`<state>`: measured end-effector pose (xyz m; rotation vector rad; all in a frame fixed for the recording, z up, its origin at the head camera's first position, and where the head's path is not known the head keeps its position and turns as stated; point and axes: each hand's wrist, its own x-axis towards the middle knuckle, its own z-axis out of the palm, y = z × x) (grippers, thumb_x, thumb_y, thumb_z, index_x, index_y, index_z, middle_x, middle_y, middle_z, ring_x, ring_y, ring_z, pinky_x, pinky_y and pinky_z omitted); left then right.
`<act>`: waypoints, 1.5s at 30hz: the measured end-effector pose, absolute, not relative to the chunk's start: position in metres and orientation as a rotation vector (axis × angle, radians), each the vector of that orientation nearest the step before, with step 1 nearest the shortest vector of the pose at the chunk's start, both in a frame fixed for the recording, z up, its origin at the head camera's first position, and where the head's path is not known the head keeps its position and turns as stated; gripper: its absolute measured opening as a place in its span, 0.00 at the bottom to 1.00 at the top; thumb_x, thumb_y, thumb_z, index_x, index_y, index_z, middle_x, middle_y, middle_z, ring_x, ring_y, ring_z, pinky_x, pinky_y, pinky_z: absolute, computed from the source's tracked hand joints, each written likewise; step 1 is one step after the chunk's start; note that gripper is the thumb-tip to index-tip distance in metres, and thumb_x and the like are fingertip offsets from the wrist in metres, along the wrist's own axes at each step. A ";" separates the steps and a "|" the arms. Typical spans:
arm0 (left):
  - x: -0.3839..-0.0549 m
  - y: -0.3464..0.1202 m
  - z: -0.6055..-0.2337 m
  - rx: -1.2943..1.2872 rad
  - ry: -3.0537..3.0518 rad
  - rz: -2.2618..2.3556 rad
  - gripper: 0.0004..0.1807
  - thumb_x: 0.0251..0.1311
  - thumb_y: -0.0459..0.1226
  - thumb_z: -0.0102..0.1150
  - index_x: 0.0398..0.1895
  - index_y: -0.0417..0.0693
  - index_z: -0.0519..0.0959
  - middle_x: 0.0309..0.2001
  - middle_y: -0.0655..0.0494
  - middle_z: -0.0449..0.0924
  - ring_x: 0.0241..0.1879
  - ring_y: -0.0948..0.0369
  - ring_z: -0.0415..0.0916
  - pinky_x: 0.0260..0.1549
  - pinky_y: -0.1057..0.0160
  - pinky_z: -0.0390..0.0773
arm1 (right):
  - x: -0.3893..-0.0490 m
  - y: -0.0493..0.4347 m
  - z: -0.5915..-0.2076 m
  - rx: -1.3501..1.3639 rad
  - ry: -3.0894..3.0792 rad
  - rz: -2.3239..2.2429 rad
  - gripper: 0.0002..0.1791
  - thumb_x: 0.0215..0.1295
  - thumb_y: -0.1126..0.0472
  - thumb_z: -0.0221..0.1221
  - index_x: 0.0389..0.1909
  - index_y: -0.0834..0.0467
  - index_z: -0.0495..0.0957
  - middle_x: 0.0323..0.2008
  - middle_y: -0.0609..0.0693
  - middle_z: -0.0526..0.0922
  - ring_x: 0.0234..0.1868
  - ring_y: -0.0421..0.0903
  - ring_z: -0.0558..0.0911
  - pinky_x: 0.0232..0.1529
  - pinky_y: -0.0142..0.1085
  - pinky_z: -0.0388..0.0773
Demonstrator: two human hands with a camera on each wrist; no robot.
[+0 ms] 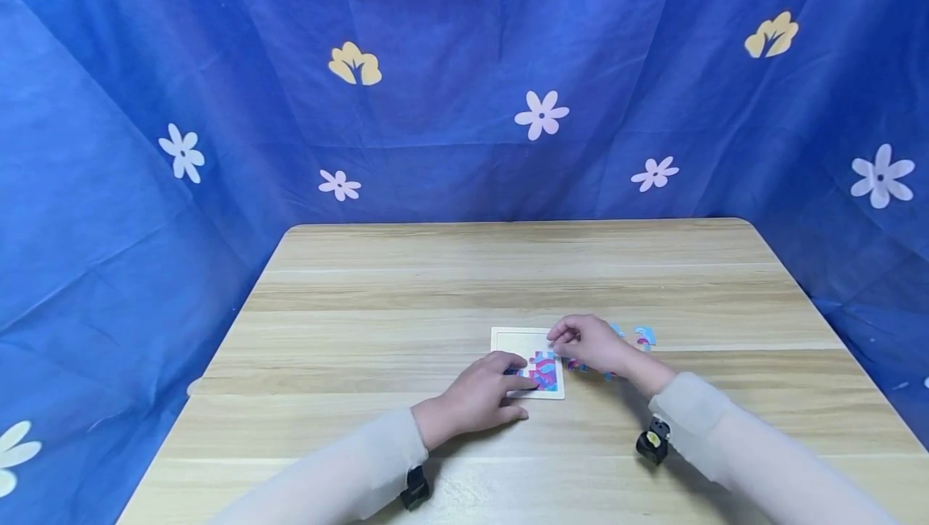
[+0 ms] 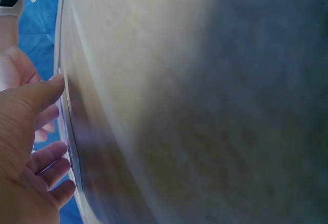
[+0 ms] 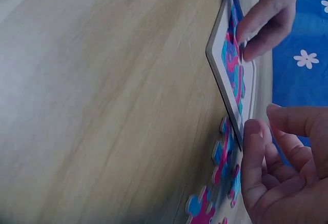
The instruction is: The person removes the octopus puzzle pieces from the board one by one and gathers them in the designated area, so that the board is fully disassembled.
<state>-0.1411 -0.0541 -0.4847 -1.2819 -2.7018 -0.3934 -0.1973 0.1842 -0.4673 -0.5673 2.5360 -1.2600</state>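
A pale, square puzzle tray [image 1: 518, 339] lies on the table with pink, blue and purple jigsaw pieces [image 1: 544, 370] fitted in its lower part. My left hand [image 1: 481, 392] rests at the tray's left side, its fingers spread over the pieces and its thumb near the front edge. In the right wrist view, the left fingertips [image 3: 251, 32] come right down to the picture. Over the tray's right edge hovers my right hand [image 1: 589, 343], fingers bent and thumb near the index finger. No piece shows between these fingertips in the right wrist view.
Loose jigsaw pieces [image 3: 202, 206] lie beside the tray, partly under the right hand, and another piece [image 1: 644, 337] lies farther right. The wood-grain table [image 1: 377, 291] ends at a blue flowered cloth [image 1: 450, 106]. Each wrist carries a small black camera [image 1: 652, 440].
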 end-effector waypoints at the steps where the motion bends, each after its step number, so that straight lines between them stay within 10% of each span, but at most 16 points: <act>1: -0.141 -0.054 -0.485 -1.287 -2.687 -0.386 0.23 0.52 0.51 0.67 0.52 0.54 0.82 0.54 0.48 0.74 0.55 0.53 0.71 0.55 0.57 0.71 | -0.197 0.182 -0.467 -0.558 2.526 -1.259 0.08 0.60 0.67 0.62 0.40 0.62 0.80 0.32 0.46 0.79 0.34 0.43 0.78 0.34 0.34 0.77; 45: -0.139 -0.051 -0.486 -1.247 -2.735 -0.331 0.23 0.53 0.52 0.66 0.53 0.57 0.82 0.55 0.50 0.74 0.57 0.54 0.70 0.56 0.58 0.70 | -0.197 0.178 -0.467 -0.621 2.493 -1.191 0.05 0.63 0.68 0.59 0.36 0.59 0.82 0.29 0.46 0.81 0.29 0.42 0.77 0.28 0.33 0.74</act>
